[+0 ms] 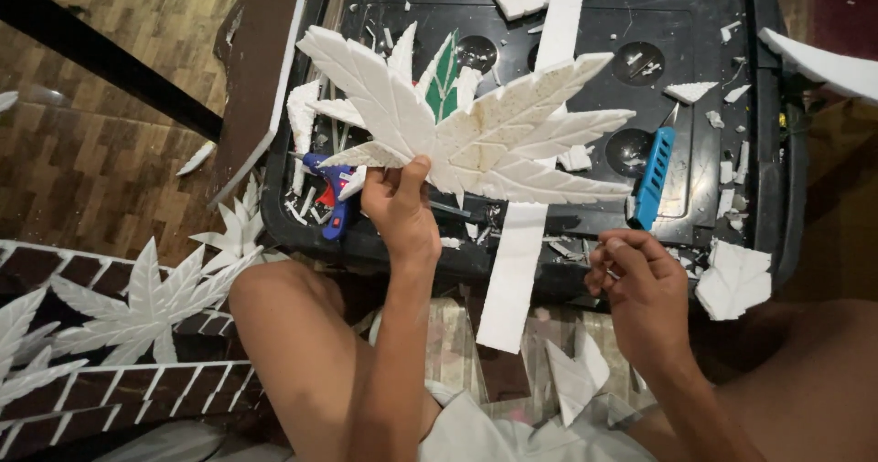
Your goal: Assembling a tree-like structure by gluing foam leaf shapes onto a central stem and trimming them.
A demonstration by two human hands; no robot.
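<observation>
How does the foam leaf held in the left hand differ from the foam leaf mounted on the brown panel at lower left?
The held foam leaf is lifted over the black tray, pinched by the left hand; the mounted foam leaf lies flat on the brown panel. The held one looks larger and shows yellowish stains; the mounted one looks clean white. Both are white, multi-pointed, with carved veins.

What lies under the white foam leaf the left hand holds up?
Under the foam leaf: a black lid strewn with scraps, a green leaf piece and a white strip. Anything directly beneath is hidden.
</observation>
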